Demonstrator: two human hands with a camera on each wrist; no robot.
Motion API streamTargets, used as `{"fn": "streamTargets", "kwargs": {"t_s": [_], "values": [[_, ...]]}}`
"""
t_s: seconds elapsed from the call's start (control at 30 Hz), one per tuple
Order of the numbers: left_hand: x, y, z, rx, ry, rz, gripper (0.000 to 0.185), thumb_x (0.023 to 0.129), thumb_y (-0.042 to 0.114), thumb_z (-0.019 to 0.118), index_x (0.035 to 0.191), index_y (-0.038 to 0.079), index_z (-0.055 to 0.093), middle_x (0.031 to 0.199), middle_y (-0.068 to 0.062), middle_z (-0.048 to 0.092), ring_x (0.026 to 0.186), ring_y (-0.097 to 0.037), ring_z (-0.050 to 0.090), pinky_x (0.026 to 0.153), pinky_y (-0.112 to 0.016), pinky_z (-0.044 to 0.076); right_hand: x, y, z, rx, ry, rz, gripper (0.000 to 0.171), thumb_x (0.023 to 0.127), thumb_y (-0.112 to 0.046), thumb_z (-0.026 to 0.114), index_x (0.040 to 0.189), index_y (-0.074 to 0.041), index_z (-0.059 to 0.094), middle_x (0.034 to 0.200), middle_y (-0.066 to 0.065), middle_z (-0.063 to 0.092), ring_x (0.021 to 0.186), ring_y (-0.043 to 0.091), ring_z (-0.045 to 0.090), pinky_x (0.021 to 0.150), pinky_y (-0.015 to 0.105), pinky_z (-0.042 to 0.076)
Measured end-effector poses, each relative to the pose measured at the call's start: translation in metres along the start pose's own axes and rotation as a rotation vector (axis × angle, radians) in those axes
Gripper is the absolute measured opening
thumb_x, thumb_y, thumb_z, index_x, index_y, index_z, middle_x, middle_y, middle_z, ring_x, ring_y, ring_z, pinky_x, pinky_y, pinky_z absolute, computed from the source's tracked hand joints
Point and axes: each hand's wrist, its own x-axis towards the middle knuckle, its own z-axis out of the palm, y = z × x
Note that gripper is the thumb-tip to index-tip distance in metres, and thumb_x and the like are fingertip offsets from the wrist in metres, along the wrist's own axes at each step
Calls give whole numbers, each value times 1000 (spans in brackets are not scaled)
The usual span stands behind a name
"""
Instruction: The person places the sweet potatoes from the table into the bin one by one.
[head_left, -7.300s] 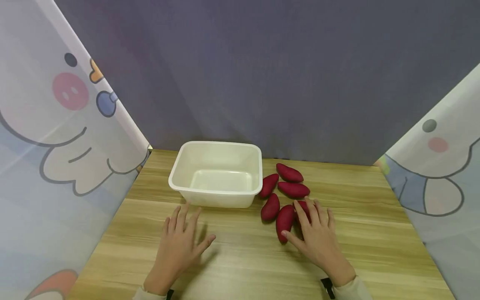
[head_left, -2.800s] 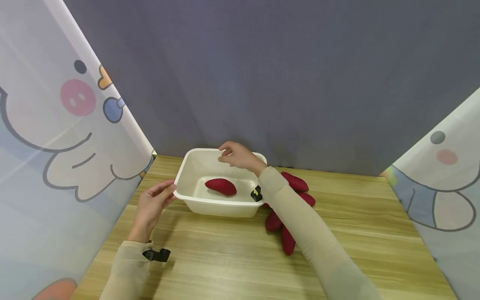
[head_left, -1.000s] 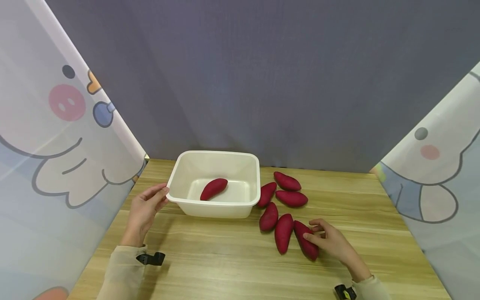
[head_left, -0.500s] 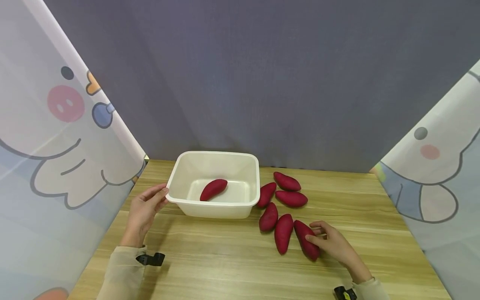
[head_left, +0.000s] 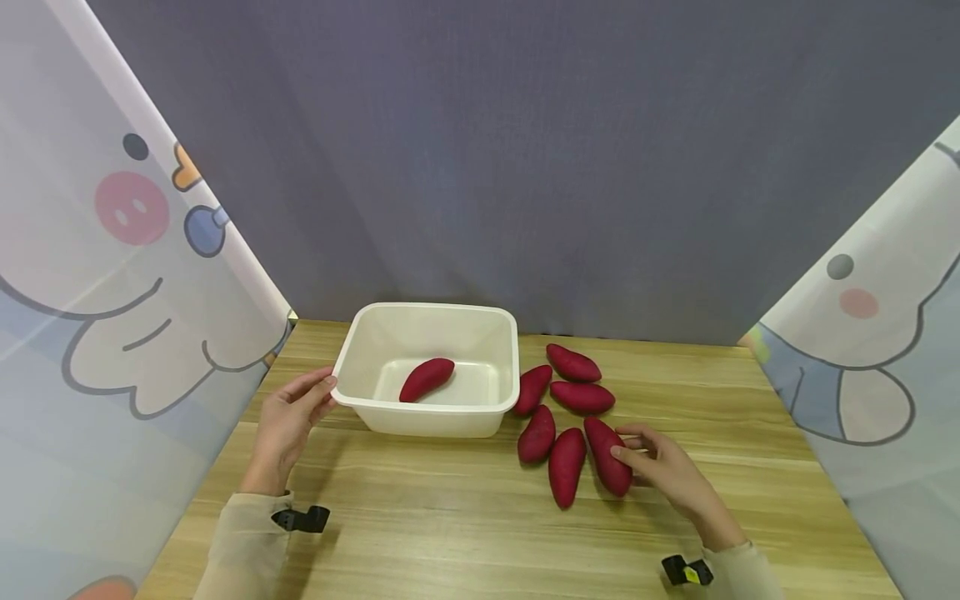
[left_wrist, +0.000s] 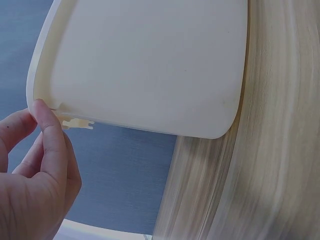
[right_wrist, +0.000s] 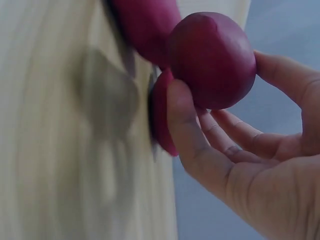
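A white plastic tub (head_left: 427, 412) stands on the wooden table, with one dark red sweet potato (head_left: 426, 379) lying inside. My left hand (head_left: 288, 417) holds the tub's left rim (left_wrist: 45, 107), thumb on the edge. To the tub's right lie several more red sweet potatoes (head_left: 573, 364). My right hand (head_left: 660, 471) grips the nearest one (head_left: 606, 457), thumb and fingers curled round it; in the right wrist view this sweet potato (right_wrist: 212, 60) sits between thumb and fingers, raised a little off the table.
The wooden table (head_left: 465, 533) is closed in by a grey curtain behind and cartoon-printed sheets (head_left: 112, 275) at left and right. Bare wood lies in front of the tub and potatoes.
My right hand has closed on the nearest sweet potato and shifted it slightly up and toward the tub. The left hand and tub have stayed put.
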Motion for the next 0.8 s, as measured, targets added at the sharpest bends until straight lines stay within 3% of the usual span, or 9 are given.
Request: {"fn": "streamTargets", "kwargs": {"t_s": [0.27,0.57,0.8], "values": [[-1,2,0,-2,-7,7,25,90,7,76,115,3,74,100,-2,69,81,-11,68,80,-22,60,21,-34,-1,61,-23,-73,51,100,-14,64,141,10,43,127,31,49,101,24,61,76,40,64],[-1,2,1,-13,-10,8,22,91,7,75,113,4,75,99,-1,70,80,-11,69,81,-22,60,58,-87,3,105,-59,-168,49,100,-11,63,140,11,44,123,27,51,98,18,62,74,37,64],[0,1,0,-4,-14,22,21,92,7,74,112,5,76,99,-1,70,82,-11,69,81,-22,60,90,-130,14,49,-74,-184,50,100,-16,65,140,6,46,127,23,53,102,21,61,77,38,63]]}}
